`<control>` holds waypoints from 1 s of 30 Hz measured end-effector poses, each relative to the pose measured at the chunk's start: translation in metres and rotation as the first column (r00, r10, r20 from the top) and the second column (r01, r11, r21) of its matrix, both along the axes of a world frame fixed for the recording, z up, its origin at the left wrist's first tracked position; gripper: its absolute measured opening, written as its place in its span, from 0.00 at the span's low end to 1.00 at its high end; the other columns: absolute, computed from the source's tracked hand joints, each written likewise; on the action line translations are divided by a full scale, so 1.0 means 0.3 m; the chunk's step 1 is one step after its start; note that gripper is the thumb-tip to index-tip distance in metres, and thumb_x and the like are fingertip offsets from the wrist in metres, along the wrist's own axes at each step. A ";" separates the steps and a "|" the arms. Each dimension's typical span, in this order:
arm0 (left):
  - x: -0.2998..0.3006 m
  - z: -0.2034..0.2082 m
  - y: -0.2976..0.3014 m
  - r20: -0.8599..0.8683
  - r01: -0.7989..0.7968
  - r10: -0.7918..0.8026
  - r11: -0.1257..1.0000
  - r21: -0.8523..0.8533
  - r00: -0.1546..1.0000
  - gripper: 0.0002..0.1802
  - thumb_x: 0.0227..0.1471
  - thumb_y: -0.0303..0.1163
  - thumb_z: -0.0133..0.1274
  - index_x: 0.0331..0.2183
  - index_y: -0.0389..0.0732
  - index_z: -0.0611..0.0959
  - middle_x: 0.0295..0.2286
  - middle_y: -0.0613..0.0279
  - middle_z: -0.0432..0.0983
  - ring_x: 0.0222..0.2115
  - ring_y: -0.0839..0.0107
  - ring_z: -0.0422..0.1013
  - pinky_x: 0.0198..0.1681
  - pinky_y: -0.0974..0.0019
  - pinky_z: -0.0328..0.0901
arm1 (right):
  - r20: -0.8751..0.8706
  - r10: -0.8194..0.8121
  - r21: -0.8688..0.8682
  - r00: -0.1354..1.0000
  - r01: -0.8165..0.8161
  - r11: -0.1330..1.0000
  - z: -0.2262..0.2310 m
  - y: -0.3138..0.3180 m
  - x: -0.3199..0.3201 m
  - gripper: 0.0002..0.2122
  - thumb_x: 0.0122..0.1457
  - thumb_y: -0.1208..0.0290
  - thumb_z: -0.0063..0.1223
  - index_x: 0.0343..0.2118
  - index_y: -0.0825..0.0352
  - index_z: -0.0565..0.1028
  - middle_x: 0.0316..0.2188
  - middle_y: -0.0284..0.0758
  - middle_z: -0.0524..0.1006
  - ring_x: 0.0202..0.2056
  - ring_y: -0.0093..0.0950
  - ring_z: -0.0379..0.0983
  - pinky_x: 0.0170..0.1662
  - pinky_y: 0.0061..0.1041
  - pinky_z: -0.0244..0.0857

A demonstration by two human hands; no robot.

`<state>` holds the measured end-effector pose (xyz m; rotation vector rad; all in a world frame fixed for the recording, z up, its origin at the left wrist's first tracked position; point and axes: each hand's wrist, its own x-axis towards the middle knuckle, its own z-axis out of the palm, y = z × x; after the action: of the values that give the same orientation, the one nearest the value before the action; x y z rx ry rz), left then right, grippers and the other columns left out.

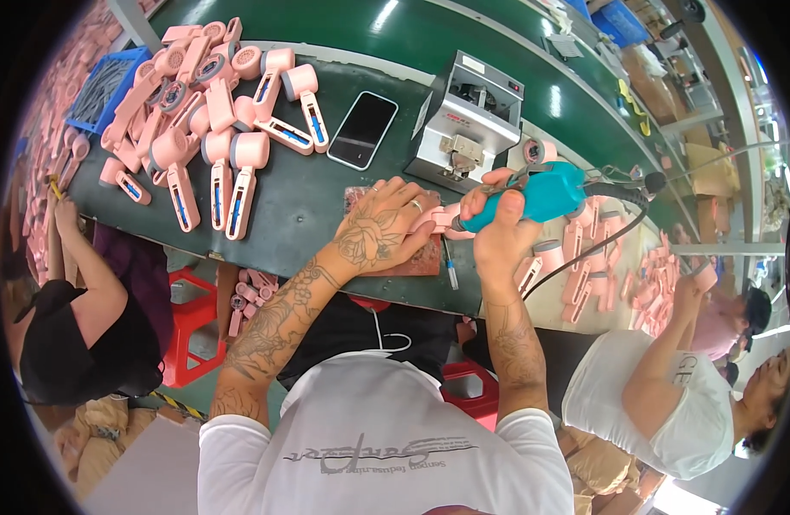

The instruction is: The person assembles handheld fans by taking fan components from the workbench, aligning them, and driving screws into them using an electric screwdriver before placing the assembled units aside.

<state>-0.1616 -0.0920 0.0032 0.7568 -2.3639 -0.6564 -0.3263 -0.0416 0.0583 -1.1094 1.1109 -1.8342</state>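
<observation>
My right hand is wrapped round a teal electric screwdriver, whose tip points left. The tip meets a pink handheld fan piece, though the exact contact point is too small to make out. My left hand lies over that piece with its fingers curled on it, hiding most of its body. Beneath them is a worn reddish mat. Just right of the mat lies a slim pen-like tool. A silver screw feeder stands beyond my hands.
A phone lies left of the feeder. Pink fans are heaped at the left by a blue bin; several more lie at the right. A black cable curves below the screwdriver. Co-workers sit on both sides.
</observation>
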 end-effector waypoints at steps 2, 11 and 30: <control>-0.001 0.000 0.002 0.021 0.007 -0.007 1.000 -0.004 1.000 0.19 0.54 0.39 0.52 0.45 0.41 0.81 0.39 0.58 0.73 0.44 0.58 0.68 0.51 0.52 0.62 | -0.005 0.000 -0.021 1.000 0.000 1.000 -0.017 0.000 -0.007 0.21 0.62 0.54 0.57 0.39 0.73 0.71 0.21 0.33 0.71 0.23 0.24 0.70 0.25 0.22 0.65; -0.020 0.021 -0.002 -0.003 0.007 -0.008 0.998 -0.065 1.000 0.17 0.54 0.35 0.53 0.45 0.40 0.80 0.45 0.59 0.73 0.42 0.56 0.67 0.47 0.54 0.61 | -0.119 -0.001 -0.022 0.993 -0.002 1.000 -0.063 -0.012 -0.007 0.23 0.63 0.48 0.54 0.33 0.69 0.66 0.19 0.35 0.68 0.21 0.27 0.66 0.26 0.28 0.64; 0.462 0.154 0.096 -0.476 -0.627 0.734 0.670 0.397 0.483 0.12 0.62 0.29 0.49 0.46 0.34 0.77 0.39 0.58 0.77 0.42 0.69 0.72 0.46 0.65 0.68 | 0.223 -0.042 -0.164 0.974 0.080 0.983 0.035 0.303 0.011 0.29 0.62 0.36 0.43 0.37 0.66 0.67 0.16 0.31 0.65 0.14 0.23 0.60 0.16 0.20 0.54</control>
<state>-0.0231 -0.0632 0.0495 1.2519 -1.2397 -0.6089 -0.3231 0.0494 0.0689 -0.9490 0.8807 -2.0766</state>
